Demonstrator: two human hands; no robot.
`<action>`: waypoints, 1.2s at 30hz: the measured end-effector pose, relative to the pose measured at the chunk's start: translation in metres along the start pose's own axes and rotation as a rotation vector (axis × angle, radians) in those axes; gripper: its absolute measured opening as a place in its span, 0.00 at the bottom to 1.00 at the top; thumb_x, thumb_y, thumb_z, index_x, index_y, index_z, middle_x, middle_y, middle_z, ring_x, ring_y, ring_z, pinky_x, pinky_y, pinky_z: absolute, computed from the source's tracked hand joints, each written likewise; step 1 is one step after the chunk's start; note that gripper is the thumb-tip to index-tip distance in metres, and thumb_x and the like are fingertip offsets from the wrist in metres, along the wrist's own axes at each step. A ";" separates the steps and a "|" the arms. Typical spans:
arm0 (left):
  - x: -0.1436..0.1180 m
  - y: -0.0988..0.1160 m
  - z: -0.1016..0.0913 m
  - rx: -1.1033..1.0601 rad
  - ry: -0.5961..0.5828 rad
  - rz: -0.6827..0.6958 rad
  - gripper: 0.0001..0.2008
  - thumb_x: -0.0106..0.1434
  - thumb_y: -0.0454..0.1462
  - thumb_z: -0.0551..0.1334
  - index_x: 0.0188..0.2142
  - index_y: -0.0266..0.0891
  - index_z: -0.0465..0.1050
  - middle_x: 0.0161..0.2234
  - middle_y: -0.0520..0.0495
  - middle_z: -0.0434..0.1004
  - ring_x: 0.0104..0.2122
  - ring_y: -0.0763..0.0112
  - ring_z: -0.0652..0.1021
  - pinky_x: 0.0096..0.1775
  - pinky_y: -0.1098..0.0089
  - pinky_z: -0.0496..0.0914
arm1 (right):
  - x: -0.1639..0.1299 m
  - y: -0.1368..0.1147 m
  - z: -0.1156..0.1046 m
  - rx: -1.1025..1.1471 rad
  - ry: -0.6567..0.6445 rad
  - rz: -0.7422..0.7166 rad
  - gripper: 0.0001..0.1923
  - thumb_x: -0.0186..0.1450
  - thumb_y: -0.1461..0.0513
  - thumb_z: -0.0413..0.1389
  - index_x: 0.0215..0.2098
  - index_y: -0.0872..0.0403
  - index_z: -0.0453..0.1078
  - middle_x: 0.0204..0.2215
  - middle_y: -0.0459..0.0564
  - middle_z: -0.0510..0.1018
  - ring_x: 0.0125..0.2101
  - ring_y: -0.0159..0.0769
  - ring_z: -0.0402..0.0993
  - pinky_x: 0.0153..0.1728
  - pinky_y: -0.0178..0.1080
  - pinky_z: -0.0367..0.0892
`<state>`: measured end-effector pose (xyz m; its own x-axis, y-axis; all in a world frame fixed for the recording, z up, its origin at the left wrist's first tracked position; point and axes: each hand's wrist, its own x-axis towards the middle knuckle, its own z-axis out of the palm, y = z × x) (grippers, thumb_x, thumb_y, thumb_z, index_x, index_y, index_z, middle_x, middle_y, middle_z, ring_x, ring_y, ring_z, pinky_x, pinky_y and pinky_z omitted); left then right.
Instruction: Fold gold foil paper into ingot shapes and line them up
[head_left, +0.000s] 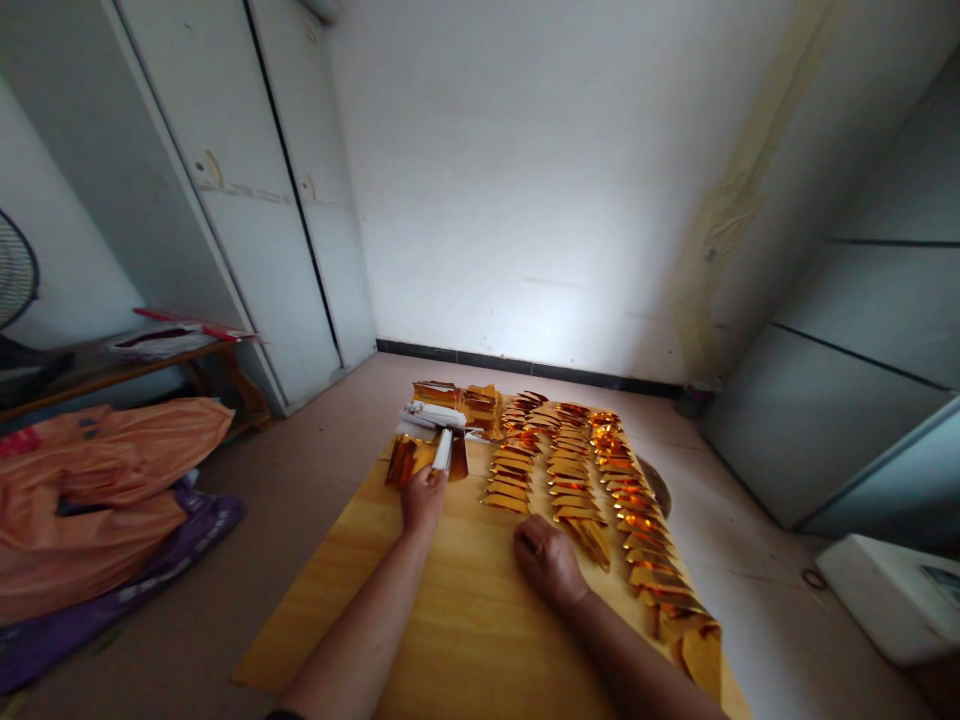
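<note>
Pale tiled floor under a bare white wall, white wardrobe doors (247,200) at the far left. Below them, a low shelf (150,355) with papers, then orange bags (97,480) slumped on the floor.

Further right, a wooden desk (450,620) set low. Left hand (424,497) at its far end, fingers pressed together around the base of a paper strip (443,450), white on one face and gold at the edge. Strip just in front of a stack of gold sheets (469,402), standing up out of the grip. Long axis running away from the body, free end pointing toward the wall and the stack.

Probably best handled by pinching low and lightly, keeping the strip straight along that axis, no crushing of the foil, and no sweeping the wrist into the neighbours.

Next, three rows of folded gold pieces (570,470), overlapping like tiles, running from the far edge back toward the body. Right hand (547,560) resting on the desk just beside the nearest pieces of the middle row, fingers curled under; impossible to tell whether anything is pinched. At the far right, a white box (896,600) on the floor.
</note>
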<state>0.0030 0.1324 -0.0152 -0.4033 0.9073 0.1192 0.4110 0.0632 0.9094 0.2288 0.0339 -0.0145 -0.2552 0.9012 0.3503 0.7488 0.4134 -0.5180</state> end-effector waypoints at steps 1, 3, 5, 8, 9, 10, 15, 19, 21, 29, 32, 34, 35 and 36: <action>0.001 0.002 0.001 0.052 -0.015 0.000 0.11 0.54 0.42 0.58 0.21 0.39 0.72 0.16 0.52 0.66 0.21 0.67 0.70 0.23 0.71 0.60 | 0.000 0.000 0.000 -0.006 -0.001 -0.004 0.07 0.60 0.68 0.49 0.29 0.54 0.68 0.28 0.46 0.72 0.28 0.30 0.68 0.30 0.30 0.59; 0.002 0.006 0.002 0.123 -0.032 -0.017 0.12 0.55 0.41 0.56 0.19 0.40 0.70 0.15 0.52 0.63 0.20 0.68 0.67 0.24 0.70 0.57 | 0.000 -0.002 0.000 -0.041 -0.015 -0.020 0.07 0.60 0.68 0.49 0.28 0.54 0.68 0.27 0.46 0.73 0.28 0.30 0.68 0.29 0.30 0.58; 0.002 0.007 0.001 0.146 -0.015 -0.026 0.13 0.55 0.40 0.55 0.18 0.40 0.69 0.16 0.51 0.63 0.21 0.67 0.67 0.24 0.70 0.56 | -0.001 -0.004 0.001 -0.083 -0.027 -0.044 0.08 0.61 0.68 0.50 0.28 0.54 0.68 0.27 0.46 0.73 0.27 0.30 0.68 0.28 0.30 0.57; 0.001 0.007 0.000 0.140 0.010 -0.035 0.13 0.54 0.42 0.55 0.18 0.40 0.68 0.16 0.52 0.63 0.22 0.67 0.68 0.25 0.71 0.57 | -0.001 -0.005 0.002 -0.120 -0.021 -0.061 0.08 0.61 0.68 0.50 0.27 0.54 0.68 0.26 0.46 0.73 0.26 0.29 0.67 0.27 0.30 0.55; 0.001 0.007 -0.001 0.140 0.022 -0.040 0.13 0.54 0.42 0.55 0.18 0.40 0.67 0.16 0.52 0.63 0.22 0.67 0.68 0.25 0.71 0.57 | -0.001 -0.005 0.003 -0.127 -0.018 -0.061 0.08 0.61 0.68 0.50 0.27 0.54 0.68 0.26 0.46 0.73 0.26 0.29 0.67 0.27 0.30 0.54; 0.001 0.007 -0.001 0.143 0.036 -0.048 0.13 0.54 0.43 0.56 0.17 0.40 0.67 0.16 0.51 0.63 0.22 0.67 0.69 0.25 0.71 0.58 | -0.001 -0.005 0.003 -0.131 -0.016 -0.062 0.08 0.61 0.69 0.50 0.27 0.54 0.68 0.26 0.46 0.73 0.26 0.29 0.67 0.27 0.30 0.54; 0.001 0.008 -0.003 0.165 0.104 -0.089 0.14 0.52 0.45 0.59 0.16 0.41 0.65 0.16 0.50 0.67 0.23 0.66 0.70 0.25 0.70 0.59 | 0.000 -0.003 0.004 -0.161 -0.013 -0.077 0.07 0.61 0.68 0.50 0.28 0.54 0.69 0.27 0.47 0.73 0.27 0.29 0.67 0.28 0.31 0.55; -0.001 0.006 -0.005 0.129 0.141 -0.083 0.16 0.51 0.48 0.60 0.16 0.41 0.64 0.16 0.51 0.66 0.21 0.68 0.69 0.25 0.70 0.60 | 0.000 -0.003 0.004 -0.181 -0.023 -0.082 0.07 0.61 0.68 0.50 0.28 0.54 0.68 0.27 0.47 0.73 0.27 0.29 0.68 0.28 0.30 0.55; -0.004 0.005 -0.007 0.050 0.166 -0.075 0.18 0.51 0.50 0.59 0.16 0.40 0.65 0.15 0.52 0.65 0.21 0.69 0.69 0.25 0.71 0.61 | -0.001 -0.003 0.005 -0.191 -0.023 -0.081 0.07 0.61 0.68 0.50 0.28 0.54 0.68 0.27 0.47 0.73 0.27 0.29 0.68 0.28 0.30 0.55; -0.017 0.010 -0.023 -0.378 0.347 -0.177 0.23 0.58 0.52 0.54 0.28 0.33 0.73 0.18 0.50 0.69 0.20 0.70 0.70 0.23 0.71 0.64 | 0.000 -0.001 0.008 -0.231 -0.012 -0.086 0.08 0.61 0.68 0.50 0.28 0.54 0.68 0.27 0.47 0.73 0.26 0.29 0.67 0.27 0.30 0.54; -0.027 0.029 -0.029 -0.369 0.340 -0.064 0.22 0.58 0.50 0.55 0.33 0.32 0.75 0.25 0.46 0.75 0.26 0.67 0.74 0.29 0.69 0.69 | 0.000 -0.001 0.007 -0.217 -0.007 -0.086 0.07 0.60 0.68 0.50 0.27 0.54 0.68 0.27 0.47 0.73 0.26 0.28 0.66 0.27 0.30 0.54; -0.039 0.044 -0.031 -0.355 0.288 0.070 0.22 0.60 0.50 0.55 0.36 0.33 0.75 0.30 0.44 0.77 0.32 0.64 0.76 0.35 0.68 0.71 | 0.001 -0.001 0.006 -0.176 -0.006 -0.088 0.08 0.60 0.68 0.50 0.27 0.54 0.68 0.27 0.47 0.73 0.25 0.28 0.66 0.27 0.30 0.55; -0.047 0.051 -0.030 -0.364 0.222 0.138 0.22 0.61 0.50 0.55 0.38 0.33 0.75 0.32 0.44 0.78 0.34 0.64 0.76 0.38 0.68 0.71 | 0.001 -0.001 0.006 -0.139 0.000 -0.088 0.08 0.60 0.68 0.50 0.26 0.54 0.68 0.26 0.47 0.73 0.25 0.29 0.66 0.27 0.30 0.56; -0.055 0.057 -0.030 -0.372 0.147 0.202 0.22 0.62 0.50 0.54 0.40 0.34 0.75 0.34 0.44 0.78 0.36 0.63 0.77 0.40 0.68 0.71 | 0.001 -0.001 0.005 -0.086 0.018 -0.081 0.08 0.60 0.67 0.49 0.26 0.54 0.68 0.26 0.47 0.73 0.26 0.29 0.66 0.27 0.30 0.57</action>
<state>0.0243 0.0733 0.0415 -0.4682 0.8156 0.3400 0.1821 -0.2874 0.9403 0.2249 0.0352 -0.0176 -0.3063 0.8624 0.4030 0.7759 0.4714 -0.4191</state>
